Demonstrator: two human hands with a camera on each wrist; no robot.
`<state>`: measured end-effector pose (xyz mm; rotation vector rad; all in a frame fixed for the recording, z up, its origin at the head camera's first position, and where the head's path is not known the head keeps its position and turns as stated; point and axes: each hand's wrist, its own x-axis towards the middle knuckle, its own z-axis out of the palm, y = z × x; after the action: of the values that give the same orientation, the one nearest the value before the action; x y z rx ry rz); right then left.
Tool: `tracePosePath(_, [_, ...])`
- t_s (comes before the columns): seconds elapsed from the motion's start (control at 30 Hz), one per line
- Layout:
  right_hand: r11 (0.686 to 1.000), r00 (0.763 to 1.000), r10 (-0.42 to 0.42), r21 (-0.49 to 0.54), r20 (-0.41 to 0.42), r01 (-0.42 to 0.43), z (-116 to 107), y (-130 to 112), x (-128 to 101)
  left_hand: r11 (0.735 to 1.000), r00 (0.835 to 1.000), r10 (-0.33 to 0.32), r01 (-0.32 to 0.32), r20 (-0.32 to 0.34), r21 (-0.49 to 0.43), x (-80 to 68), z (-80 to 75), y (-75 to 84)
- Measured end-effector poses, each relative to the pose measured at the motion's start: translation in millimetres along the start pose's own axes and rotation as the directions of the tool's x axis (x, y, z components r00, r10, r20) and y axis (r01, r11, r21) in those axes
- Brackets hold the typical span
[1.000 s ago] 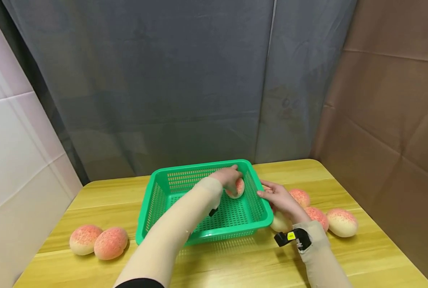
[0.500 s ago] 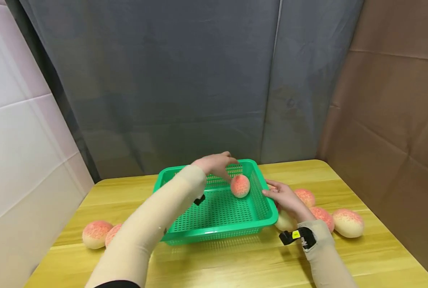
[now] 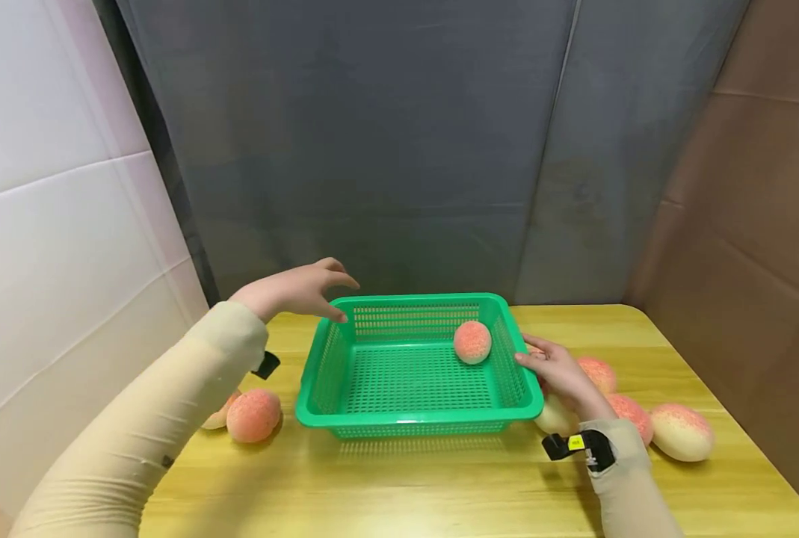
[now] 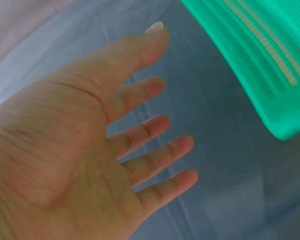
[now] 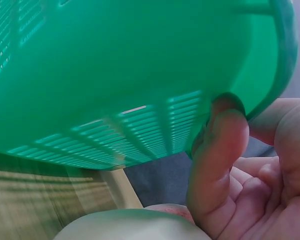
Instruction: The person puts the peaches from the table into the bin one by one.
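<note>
A green plastic basket [image 3: 412,418] with slotted walls stands in the middle of the table in the head view. One pink-speckled peach [image 3: 472,342] lies inside it, near the right wall. Held in the air by the basket's back left corner, my left hand [image 3: 300,290] has its fingers spread and nothing in them; the left wrist view shows its bare palm [image 4: 65,155]. My right hand [image 3: 562,375] grips the basket's right rim between thumb and fingers. In the right wrist view the digits [image 5: 220,160] bend at the rim, partly hidden by the wall.
Several peaches cluster under and beside the right forearm, among them a pale one [image 3: 682,432] and a pinker one [image 3: 597,373]. Left of the basket, a pink peach [image 3: 254,415] sits against another, partly hidden by the left sleeve. A grey curtain [image 3: 372,149] hangs behind the table.
My left hand has let go of the peach in the basket, risen and moved left past the basket's back left corner. The right hand keeps its hold on the rim.
</note>
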<state>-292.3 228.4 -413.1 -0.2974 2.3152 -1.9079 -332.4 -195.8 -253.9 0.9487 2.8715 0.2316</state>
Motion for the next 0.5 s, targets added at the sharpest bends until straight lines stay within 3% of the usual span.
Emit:
tracePosePath(0.27, [0.999,1.0,0.028,0.019,-0.008,-0.028,-5,1,-10,0.995,0.997,-0.069,0.067,-0.028,-0.072,-72.6,24.1,-52.3])
tracePosePath(0.5, [0.998,0.999,0.032,0.049,-0.012,-0.031,-10,-3,-15,0.979,0.99,-0.133,0.137,0.036,-0.152,-109.9,55.5,-93.1])
